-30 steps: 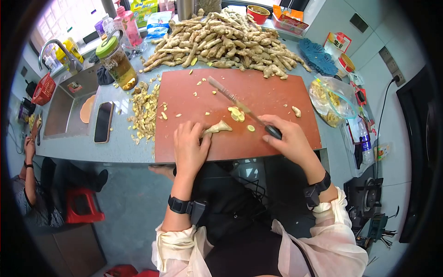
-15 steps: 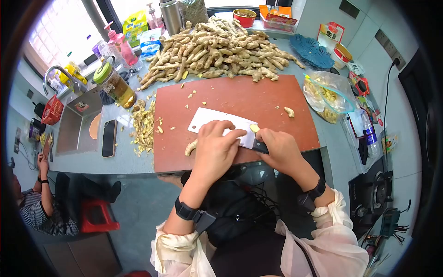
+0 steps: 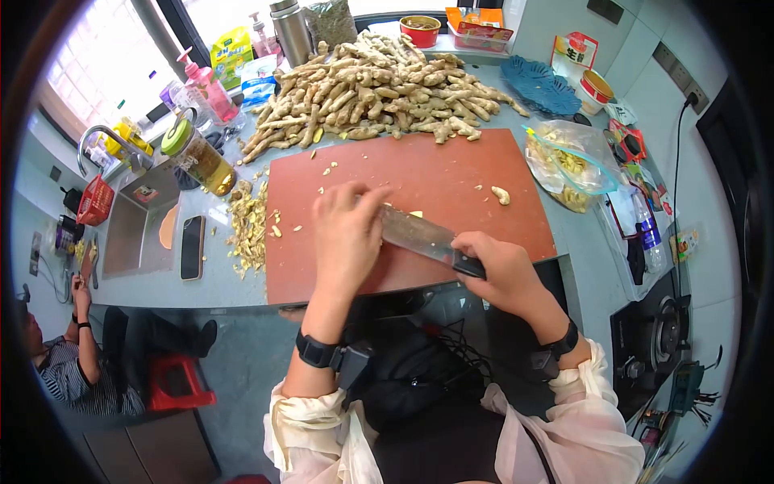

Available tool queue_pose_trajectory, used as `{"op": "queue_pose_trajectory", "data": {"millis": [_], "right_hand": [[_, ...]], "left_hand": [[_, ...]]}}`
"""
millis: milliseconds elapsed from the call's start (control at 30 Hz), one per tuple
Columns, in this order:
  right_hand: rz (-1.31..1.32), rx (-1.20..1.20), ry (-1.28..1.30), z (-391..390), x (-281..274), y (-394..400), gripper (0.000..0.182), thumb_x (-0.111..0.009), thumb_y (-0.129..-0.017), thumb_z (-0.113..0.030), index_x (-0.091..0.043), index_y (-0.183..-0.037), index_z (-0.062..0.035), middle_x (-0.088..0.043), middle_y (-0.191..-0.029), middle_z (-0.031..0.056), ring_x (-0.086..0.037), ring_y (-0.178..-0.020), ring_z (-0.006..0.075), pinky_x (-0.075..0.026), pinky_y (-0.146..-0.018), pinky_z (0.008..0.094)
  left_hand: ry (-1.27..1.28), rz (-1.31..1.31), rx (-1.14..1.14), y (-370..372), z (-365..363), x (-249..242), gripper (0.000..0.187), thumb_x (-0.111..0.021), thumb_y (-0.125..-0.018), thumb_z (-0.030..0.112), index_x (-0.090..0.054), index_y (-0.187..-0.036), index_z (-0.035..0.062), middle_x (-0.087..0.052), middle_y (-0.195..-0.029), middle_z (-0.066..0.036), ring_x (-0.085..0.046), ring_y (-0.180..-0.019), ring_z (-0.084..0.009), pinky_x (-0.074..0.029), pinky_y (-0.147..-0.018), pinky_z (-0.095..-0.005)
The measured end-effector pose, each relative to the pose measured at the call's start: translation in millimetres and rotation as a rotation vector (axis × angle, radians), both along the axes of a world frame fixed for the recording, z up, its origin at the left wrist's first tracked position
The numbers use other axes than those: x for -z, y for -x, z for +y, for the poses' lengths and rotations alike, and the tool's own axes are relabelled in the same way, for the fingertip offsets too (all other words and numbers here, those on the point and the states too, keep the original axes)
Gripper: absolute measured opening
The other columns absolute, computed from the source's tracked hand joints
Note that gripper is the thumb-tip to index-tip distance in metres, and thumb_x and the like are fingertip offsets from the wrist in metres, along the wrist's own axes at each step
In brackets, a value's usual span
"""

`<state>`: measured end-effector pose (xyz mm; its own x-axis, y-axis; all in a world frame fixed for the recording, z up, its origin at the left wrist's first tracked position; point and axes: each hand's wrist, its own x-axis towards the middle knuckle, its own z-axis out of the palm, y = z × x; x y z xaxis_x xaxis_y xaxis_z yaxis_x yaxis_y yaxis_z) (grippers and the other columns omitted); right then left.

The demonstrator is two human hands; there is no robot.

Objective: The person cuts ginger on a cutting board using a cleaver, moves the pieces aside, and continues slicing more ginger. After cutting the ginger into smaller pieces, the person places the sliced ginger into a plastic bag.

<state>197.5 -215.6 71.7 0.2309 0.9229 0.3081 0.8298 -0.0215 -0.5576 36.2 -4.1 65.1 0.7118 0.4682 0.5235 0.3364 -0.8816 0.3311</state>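
Observation:
My right hand is closed around the black handle of a kitchen cleaver, whose blade points left across the brown cutting board. The blade looks tilted, with its darker face toward me. Beside the blade's far end is my left hand, its fingers bent and smeared by motion; whether it holds anything is hidden. A pale ginger slice shows at the blade's upper edge. One small ginger piece lies on the board's right part, and small scraps dot its left part.
Behind the board rises a big heap of ginger roots. Ginger peelings and a phone lie to the left, near a lidded jar. A zip bag of ginger is at right. Another person sits far left.
My left hand has lifted off the blade and moved left. The cleaver has turned from its bright face to a darker, tilted one. The ginger piece by my left hand is out of sight.

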Motion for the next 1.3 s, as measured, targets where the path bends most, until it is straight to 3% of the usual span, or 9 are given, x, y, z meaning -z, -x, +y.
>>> {"op": "queue_pose_trajectory", "data": {"millis": [133, 333, 533, 933, 967, 1067, 1200, 1267, 1300], "right_hand": [[0.206, -0.012, 0.121, -2.8, -22.0, 1.6, 0.048, -0.076, -0.082, -0.007, -0.057, -0.126, -0.0115, -0.07, -0.092, 0.012, -0.07, -0.087, 0.0343, -0.054, -0.075, 0.0387], [0.568, -0.016, 0.266, 8.4, -24.0, 8.3, 0.04, -0.071, -0.091, -0.01, -0.061, -0.129, -0.0085, -0.069, -0.088, 0.0081, -0.067, -0.075, 0.0179, -0.054, -0.07, 0.0346], [0.594, 0.026, 0.353, 18.2, -21.0, -3.4, 0.037, -0.067, -0.095, -0.013, -0.06, -0.131, -0.0051, -0.066, -0.083, 0.0052, -0.064, -0.062, 0.0139, -0.053, -0.059, 0.0304], [0.392, 0.079, 0.408, 20.5, -35.6, 10.5, 0.042, -0.062, -0.099, -0.014, -0.05, -0.139, -0.0077, -0.061, -0.072, 0.0094, -0.059, -0.052, 0.0185, -0.048, -0.054, 0.0355], [0.379, 0.082, 0.453, 22.0, -45.4, 15.7, 0.042, -0.063, -0.099, -0.014, -0.051, -0.138, -0.008, -0.066, -0.08, 0.0153, -0.067, -0.064, 0.0284, -0.051, -0.062, 0.0394], [0.257, -0.01, 0.378, 22.7, -47.4, 24.0, 0.043, -0.064, -0.098, -0.016, -0.051, -0.138, -0.0084, -0.07, -0.092, 0.0216, -0.07, -0.085, 0.0409, -0.053, -0.074, 0.0455], [0.192, 0.004, 0.477, 26.4, -50.5, 31.5, 0.045, -0.065, -0.098, -0.017, -0.051, -0.139, -0.0089, -0.07, -0.103, 0.0255, -0.065, -0.101, 0.048, -0.052, -0.083, 0.0503], [0.117, -0.043, 0.36, 27.4, -44.7, 30.5, 0.035, -0.064, -0.099, -0.015, -0.054, -0.131, -0.0055, -0.064, -0.076, 0.0098, -0.064, -0.057, 0.0201, -0.049, -0.055, 0.0341], [0.112, -0.044, 0.362, 28.7, -47.8, 31.5, 0.035, -0.064, -0.099, -0.015, -0.054, -0.131, -0.0055, -0.064, -0.076, 0.0098, -0.064, -0.057, 0.0201, -0.049, -0.055, 0.0341]], "left_hand": [[0.04, -0.224, -0.157, 37.3, 13.9, 9.8, 0.025, -0.067, -0.097, 0.022, -0.074, -0.119, 0.0132, -0.066, -0.114, -0.01, -0.058, -0.111, -0.03, -0.041, -0.102, -0.0451], [0.368, -0.419, -0.338, 76.8, 11.2, 40.4, 0.027, -0.067, -0.098, 0.021, -0.071, -0.12, 0.007, -0.068, -0.107, -0.009, -0.059, -0.104, -0.0292, -0.043, -0.097, -0.0421], [0.241, -0.143, -0.238, 88.0, 7.5, 64.6, 0.028, -0.073, -0.091, 0.025, -0.072, -0.115, 0.0117, -0.067, -0.109, -0.009, -0.059, -0.108, -0.0286, -0.042, -0.096, -0.0432], [0.225, -0.131, -0.254, 61.9, -3.5, 71.7, 0.022, -0.079, -0.084, 0.021, -0.073, -0.103, 0.0123, -0.063, -0.099, -0.004, -0.058, -0.102, -0.0266, -0.04, -0.095, -0.0431], [0.218, -0.134, -0.255, 62.8, -4.5, 71.1, 0.023, -0.08, -0.083, 0.022, -0.072, -0.103, 0.012, -0.063, -0.099, -0.004, -0.059, -0.102, -0.0268, -0.041, -0.095, -0.0431], [0.217, -0.168, -0.26, 66.1, -6.3, 69.7, 0.024, -0.08, -0.082, 0.022, -0.072, -0.103, 0.0116, -0.063, -0.099, -0.004, -0.059, -0.102, -0.0272, -0.042, -0.094, -0.043], [0.226, -0.206, -0.258, 69.0, -5.1, 72.9, 0.024, -0.08, -0.082, 0.022, -0.072, -0.101, 0.011, -0.064, -0.099, -0.005, -0.059, -0.102, -0.0277, -0.043, -0.094, -0.043], [0.226, -0.21, -0.252, 68.6, -3.6, 74.4, 0.022, -0.08, -0.081, 0.02, -0.072, -0.099, 0.0104, -0.064, -0.099, -0.005, -0.059, -0.101, -0.0283, -0.043, -0.095, -0.0434], [0.229, -0.214, -0.253, 68.4, -3.3, 74.6, 0.022, -0.08, -0.081, 0.02, -0.072, -0.099, 0.0104, -0.064, -0.099, -0.005, -0.059, -0.101, -0.0283, -0.043, -0.095, -0.0434]]}}
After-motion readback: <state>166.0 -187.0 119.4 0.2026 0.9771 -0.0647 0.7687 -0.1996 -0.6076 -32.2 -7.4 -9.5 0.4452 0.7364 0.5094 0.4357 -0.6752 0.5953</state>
